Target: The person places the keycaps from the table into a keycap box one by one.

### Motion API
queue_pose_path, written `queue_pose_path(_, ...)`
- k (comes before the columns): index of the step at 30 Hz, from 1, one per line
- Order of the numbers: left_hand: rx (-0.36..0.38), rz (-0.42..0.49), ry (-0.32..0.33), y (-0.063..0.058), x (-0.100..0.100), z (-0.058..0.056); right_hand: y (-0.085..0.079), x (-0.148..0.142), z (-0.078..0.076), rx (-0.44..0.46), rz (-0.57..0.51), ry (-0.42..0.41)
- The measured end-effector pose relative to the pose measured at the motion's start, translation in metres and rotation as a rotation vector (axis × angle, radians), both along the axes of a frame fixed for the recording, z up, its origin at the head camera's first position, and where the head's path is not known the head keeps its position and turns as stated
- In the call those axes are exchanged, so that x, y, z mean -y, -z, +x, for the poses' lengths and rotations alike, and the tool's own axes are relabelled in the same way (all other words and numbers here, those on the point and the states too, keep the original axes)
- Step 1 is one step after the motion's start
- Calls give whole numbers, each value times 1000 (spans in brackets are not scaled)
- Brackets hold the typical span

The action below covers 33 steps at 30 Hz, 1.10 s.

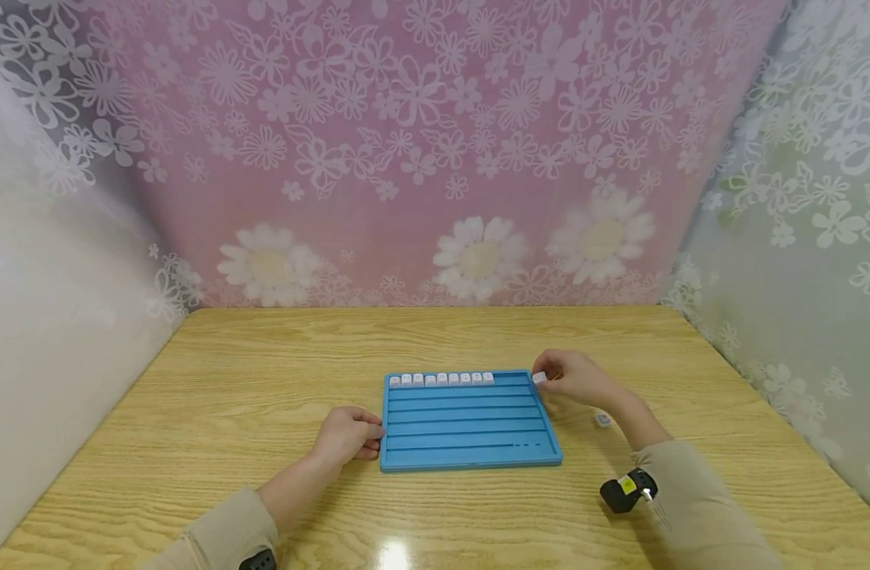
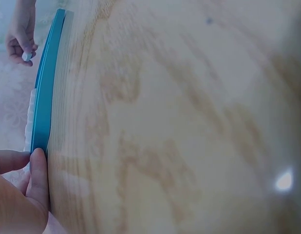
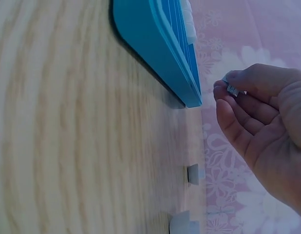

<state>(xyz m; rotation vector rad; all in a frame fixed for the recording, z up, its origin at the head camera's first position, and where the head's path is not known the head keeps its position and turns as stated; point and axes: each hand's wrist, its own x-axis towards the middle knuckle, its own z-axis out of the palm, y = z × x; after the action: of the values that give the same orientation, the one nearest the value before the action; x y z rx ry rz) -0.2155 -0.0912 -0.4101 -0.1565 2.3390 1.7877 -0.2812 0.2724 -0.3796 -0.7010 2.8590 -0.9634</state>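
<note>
A blue ridged tray [image 1: 470, 457] lies on the table. Along its far row, from the left end, stand several white keycaps [image 1: 442, 379] side by side. My left hand [image 1: 349, 435] grips the tray's left edge; in the left wrist view, thumb and finger pinch its rim. At the far right corner of the tray, my right hand [image 1: 573, 376] pinches one white keycap [image 1: 540, 378] between thumb and fingertips. The right wrist view shows this held keycap [image 3: 232, 89] raised above the table, with dark marking on it.
Beside the right forearm a loose keycap [image 1: 602, 419] sits on the wooden table [image 1: 264, 356]. Two loose keycaps appear in the right wrist view, a smaller one [image 3: 193, 174] and a nearer one [image 3: 182, 224]. Flowered cloth [image 1: 420, 158] hangs behind and at the sides.
</note>
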Motion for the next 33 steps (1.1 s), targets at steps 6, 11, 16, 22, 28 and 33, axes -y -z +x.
queue_pose_path(6, -2, -3, -7, 0, 0, -2, 1, 6, 0, 28, -19, 1)
queue_pose_path(11, 0, -8, -12, 0, 0, -2, 2, 9, -1, 37, -28, 2)
queue_pose_path(16, -1, -8, -10, 1, 0, -2, 3, 12, -1, 44, -24, -3)
queue_pose_path(22, -3, -2, -12, 1, 0, -2, 4, 13, -1, 64, -38, -3)
queue_pose_path(28, 11, -7, -17, 2, 0, -2, 7, 15, 0, 113, -90, 35)
queue_pose_path(33, 13, -11, -17, 2, 0, -3, 7, 20, -3, 137, -111, 90)
